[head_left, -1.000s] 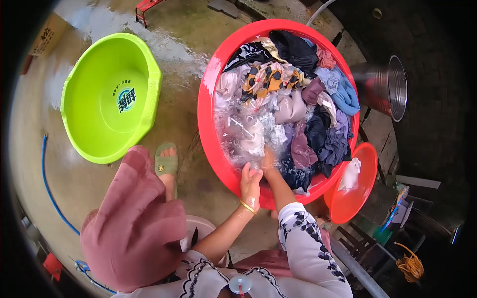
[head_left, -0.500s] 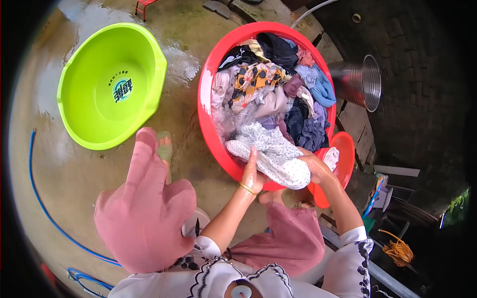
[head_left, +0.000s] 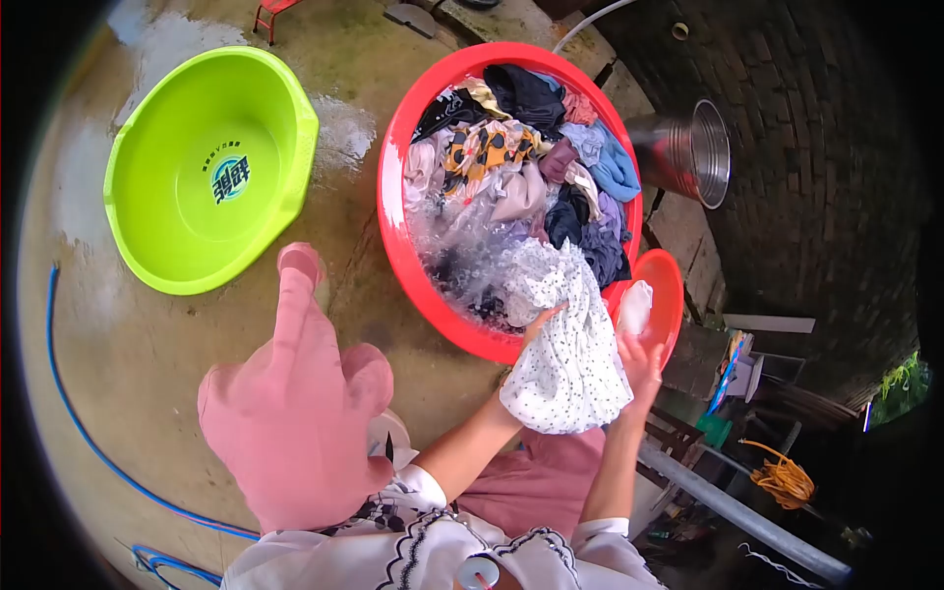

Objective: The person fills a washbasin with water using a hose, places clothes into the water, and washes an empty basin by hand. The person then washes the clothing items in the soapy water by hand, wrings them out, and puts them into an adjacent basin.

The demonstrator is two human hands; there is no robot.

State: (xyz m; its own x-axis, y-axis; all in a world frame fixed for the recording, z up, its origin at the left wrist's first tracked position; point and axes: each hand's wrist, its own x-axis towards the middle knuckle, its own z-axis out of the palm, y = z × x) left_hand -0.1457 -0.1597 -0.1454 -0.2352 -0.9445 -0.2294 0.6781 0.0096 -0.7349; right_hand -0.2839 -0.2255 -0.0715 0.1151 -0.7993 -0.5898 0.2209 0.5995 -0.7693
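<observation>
Left grip (head_left: 540, 326) clasping white dotted cloth (head_left: 570, 369), bunched across near rim of red tub (head_left: 433, 310). Right grip (head_left: 641, 374) loose, fingers spread, just beside cloth; contact unclear. Other clothes (head_left: 497, 147) heaped in tub; green basin (head_left: 152, 197) left.

Tub (head_left: 472, 341) before me, clothes (head_left: 521, 192) in it, garment (head_left: 570, 369) over its near rim, basin (head_left: 267, 197) to its left, bucket (head_left: 661, 157) past its right side, bowl (head_left: 671, 285) (cloth (head_left: 636, 307) inside) beside its near right, hose (head_left: 50, 329) at my far left.
</observation>
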